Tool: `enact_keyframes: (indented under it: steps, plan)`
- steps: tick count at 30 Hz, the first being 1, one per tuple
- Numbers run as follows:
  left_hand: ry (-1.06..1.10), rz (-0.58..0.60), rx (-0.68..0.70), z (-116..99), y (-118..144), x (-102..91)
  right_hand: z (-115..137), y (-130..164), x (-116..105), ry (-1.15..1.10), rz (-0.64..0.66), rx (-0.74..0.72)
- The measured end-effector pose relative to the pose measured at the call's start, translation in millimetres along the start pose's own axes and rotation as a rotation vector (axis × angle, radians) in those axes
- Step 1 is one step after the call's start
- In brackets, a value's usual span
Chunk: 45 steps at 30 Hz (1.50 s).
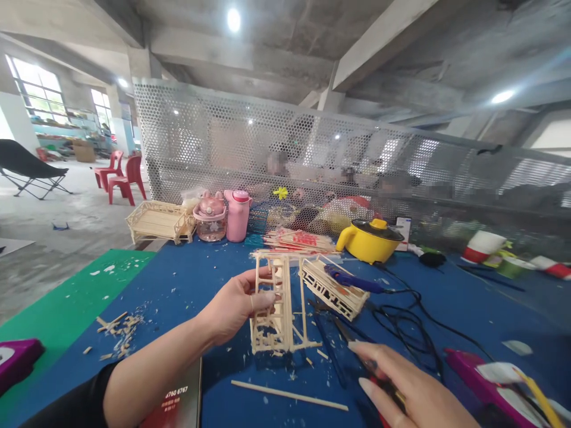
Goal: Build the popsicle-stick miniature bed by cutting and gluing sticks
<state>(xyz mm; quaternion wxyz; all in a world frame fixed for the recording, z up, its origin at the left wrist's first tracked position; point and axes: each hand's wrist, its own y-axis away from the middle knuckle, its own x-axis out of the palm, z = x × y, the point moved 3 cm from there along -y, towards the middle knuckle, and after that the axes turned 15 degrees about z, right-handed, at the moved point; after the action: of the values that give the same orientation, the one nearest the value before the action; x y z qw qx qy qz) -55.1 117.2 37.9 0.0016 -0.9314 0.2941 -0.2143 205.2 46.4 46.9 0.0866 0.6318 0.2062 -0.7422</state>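
My left hand (243,303) is closed round a small frame model of thin wooden sticks (285,303), holding it upright above the blue table (214,392). Its fingers pass behind the frame's rungs, with the thumb in front. To the right, my right hand (401,380) is wrapped round red-handled pliers (343,330), their dark jaws pointing toward the frame. A loose wooden stick (289,396) lies in front of both hands. Just behind, a second stick model (334,291) lies tilted, with a blue corded tool (357,280) across it.
Cut stick scraps (122,330) lie at left. Along the back stand a stick tray (160,221), a pink bottle (238,217), stick bundles (298,239) and a yellow electric pot (370,242). Black cable (414,333) coils at right, near a purple object (482,374). A perforated screen (223,142) rises behind.
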Motion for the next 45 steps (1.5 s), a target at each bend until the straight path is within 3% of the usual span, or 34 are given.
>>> enact_keyframes:
  steps: [4, 7, 14, 16, 21, 29, 35, 39, 42, 45]
  plan:
    - [0.041, -0.027, 0.021, -5, 1, -4.5, -29, 6, 18, 0.102, 0.123, 0.203]
    - [0.044, -0.046, 0.052, -10, 0, -7.2, -35, 9, 24, 0.058, 0.224, 0.260]
    - [0.033, -0.060, 0.067, -13, 0, -7.1, 23, -9, 32, -0.085, 0.412, -0.009]
    - [0.027, -0.053, 0.060, -12, 0, -7.5, 30, -13, 35, -0.090, 0.436, -0.026]
    - [0.075, -0.047, 0.030, -5, -1, -9.6, 7, -20, 27, -0.043, 0.353, 0.131]
    - [0.087, -0.026, -0.021, -7, 0, -0.7, -2, -14, 12, -0.136, 0.349, 0.184]
    - [0.103, 0.031, -0.023, -6, 2, 5.3, -3, -9, 15, -0.182, 0.287, 0.121]
    - [0.158, -0.028, -0.030, -5, 3, 5.5, 1, -9, 17, -0.174, 0.238, 0.078]
    - [0.123, -0.070, -0.067, -7, 3, 6.0, 5, -12, 11, -0.150, 0.106, 0.037]
    - [-0.027, -0.044, -0.082, -10, 3, 7.4, 16, -22, -7, -0.113, -0.186, -0.024]
